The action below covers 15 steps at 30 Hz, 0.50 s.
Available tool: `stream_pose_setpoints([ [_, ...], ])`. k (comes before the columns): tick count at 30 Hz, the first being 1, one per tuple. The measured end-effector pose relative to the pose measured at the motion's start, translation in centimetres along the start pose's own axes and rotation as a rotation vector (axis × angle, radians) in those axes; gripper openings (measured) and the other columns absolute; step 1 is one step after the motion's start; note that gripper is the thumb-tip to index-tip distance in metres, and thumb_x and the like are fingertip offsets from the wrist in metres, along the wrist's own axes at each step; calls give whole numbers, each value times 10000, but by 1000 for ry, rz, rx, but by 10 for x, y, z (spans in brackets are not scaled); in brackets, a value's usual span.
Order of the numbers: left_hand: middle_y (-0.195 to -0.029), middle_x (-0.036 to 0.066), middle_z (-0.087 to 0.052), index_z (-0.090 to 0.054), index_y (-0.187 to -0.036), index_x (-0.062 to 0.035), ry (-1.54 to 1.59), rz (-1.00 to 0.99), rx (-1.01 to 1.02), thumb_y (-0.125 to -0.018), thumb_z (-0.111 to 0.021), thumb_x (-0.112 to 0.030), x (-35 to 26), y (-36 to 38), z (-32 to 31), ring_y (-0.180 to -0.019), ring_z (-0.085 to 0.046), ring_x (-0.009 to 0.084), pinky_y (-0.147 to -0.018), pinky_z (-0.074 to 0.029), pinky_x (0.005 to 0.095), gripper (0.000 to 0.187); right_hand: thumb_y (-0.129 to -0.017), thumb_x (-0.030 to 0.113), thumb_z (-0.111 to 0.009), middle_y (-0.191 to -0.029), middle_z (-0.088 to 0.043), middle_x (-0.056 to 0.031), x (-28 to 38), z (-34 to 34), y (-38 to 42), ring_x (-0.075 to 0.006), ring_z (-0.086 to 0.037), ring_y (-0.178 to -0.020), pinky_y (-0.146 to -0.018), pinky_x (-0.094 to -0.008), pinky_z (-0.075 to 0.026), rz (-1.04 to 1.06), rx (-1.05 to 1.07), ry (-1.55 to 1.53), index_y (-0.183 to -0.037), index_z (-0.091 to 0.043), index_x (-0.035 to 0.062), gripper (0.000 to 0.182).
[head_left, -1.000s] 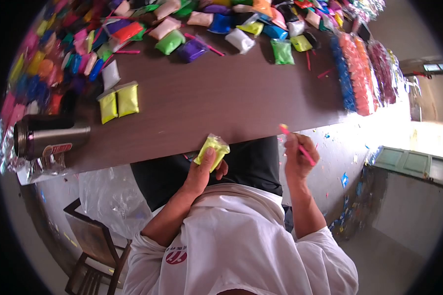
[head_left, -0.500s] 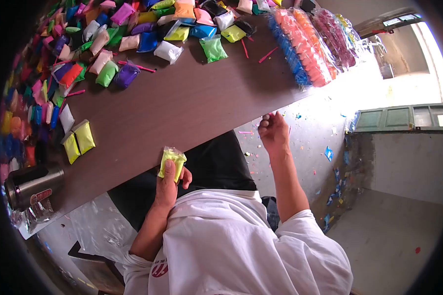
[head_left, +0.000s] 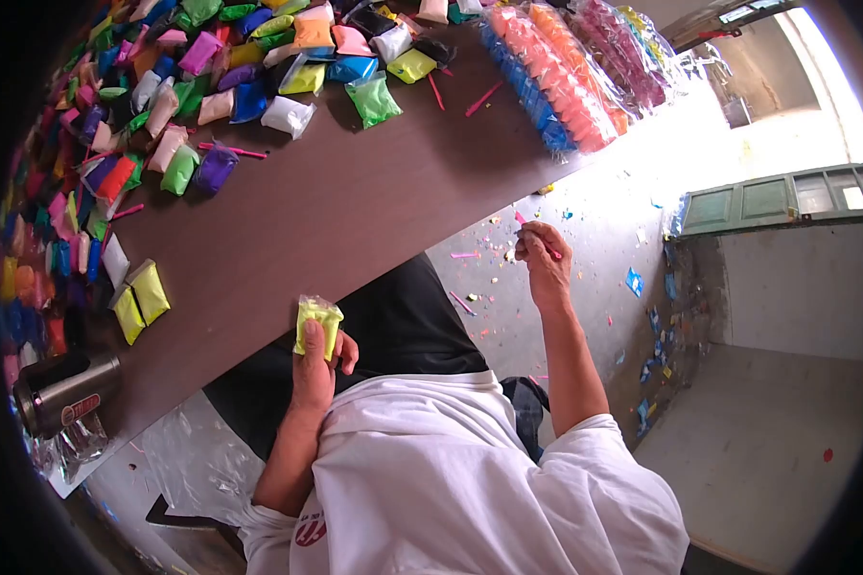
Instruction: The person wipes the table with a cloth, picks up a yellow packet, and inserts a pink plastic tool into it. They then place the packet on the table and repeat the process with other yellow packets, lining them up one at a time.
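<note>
Gripping a yellow packet (head_left: pixel 328 314) in the left hand (head_left: pixel 314 372), thumb pressed across its front and fingers curled behind, right at the near edge of the surface (head_left: pixel 355 211). Pinching a thin pink stick (head_left: pixel 521 218) between thumb and fingertips of the right hand (head_left: pixel 548 264), raised well apart from the left, out past the edge and over the scrap-strewn floor (head_left: pixel 499 316).

Seemingly at a stage of holding packet and stick ready, one per hand, not yet touching each other. Hard to tell at this angle: sealed or opened top on the packet. To join the two, best to swing the right hand inward to the left, stick tip leading, with the left grip steady but light enough not to squash a soft-looking pouch.

Left of the left hand, lying side by side: two more yellow packets (head_left: pixel 148 291), close to a white packet (head_left: pixel 115 260), with a metal cup (head_left: pixel 67 393) farther left. Ahead of the left hand, a heap of coloured packets (head_left: pixel 249 102); ahead of the right, wrapped bundles (head_left: pixel 566 81).
</note>
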State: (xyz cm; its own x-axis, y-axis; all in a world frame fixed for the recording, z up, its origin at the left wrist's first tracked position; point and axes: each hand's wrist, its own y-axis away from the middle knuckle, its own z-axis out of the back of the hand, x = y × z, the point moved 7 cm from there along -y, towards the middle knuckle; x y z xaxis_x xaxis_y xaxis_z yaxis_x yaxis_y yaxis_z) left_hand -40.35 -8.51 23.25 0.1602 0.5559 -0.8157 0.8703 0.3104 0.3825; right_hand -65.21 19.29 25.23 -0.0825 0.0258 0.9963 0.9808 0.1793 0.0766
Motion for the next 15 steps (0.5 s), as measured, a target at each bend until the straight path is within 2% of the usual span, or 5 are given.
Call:
stream_pose_setpoints([
  [2, -601, 68, -530, -423, -669, -108, 23, 2, -22, -908, -397, -691, 0, 1, 0, -500, -460, 109, -474, -358, 223, 631, -945, 112, -554, -872, -619, -80, 4, -7, -3, -136, -563, -713, -643, -266, -470, 35, 42, 160, -1060, -621, -21, 188],
  [5, -601, 66, -531, -429, -677, -107, 25, -8, -18, -914, -409, -675, 2, 2, 1, -502, -465, 111, -472, -361, 224, 616, -950, 135, -549, -871, -619, -89, 4, -12, -5, -137, -565, -725, -664, -262, -469, -123, 96, -64, -1041, -616, -44, 212],
  [9, -609, 64, -535, -435, -684, -107, 21, -3, -20, -919, -409, -667, 1, 4, 2, -511, -471, 110, -473, -365, 224, 608, -954, 138, -527, -922, -611, -88, 0, -11, -8, -134, -577, -742, -673, -256, -470, -177, 141, -318, -1068, -596, -28, 213],
  [12, -611, 60, -527, -422, -677, -114, 13, 6, -25, -919, -396, -672, 1, 4, 1, -517, -462, 111, -478, -361, 225, 610, -958, 136, -513, -941, -609, -86, -7, -8, -9, -139, -590, -766, -680, -262, -486, -216, 135, -365, -1113, -575, -19, 228],
  [15, -608, 54, -505, -395, -659, -128, -17, 22, -26, -915, -369, -693, -1, 4, -1, -521, -440, 114, -484, -347, 229, 620, -969, 159, -508, -956, -623, -96, -15, -4, -15, -155, -602, -776, -692, -271, -503, -160, 129, -471, -1146, -561, -25, 261],
])
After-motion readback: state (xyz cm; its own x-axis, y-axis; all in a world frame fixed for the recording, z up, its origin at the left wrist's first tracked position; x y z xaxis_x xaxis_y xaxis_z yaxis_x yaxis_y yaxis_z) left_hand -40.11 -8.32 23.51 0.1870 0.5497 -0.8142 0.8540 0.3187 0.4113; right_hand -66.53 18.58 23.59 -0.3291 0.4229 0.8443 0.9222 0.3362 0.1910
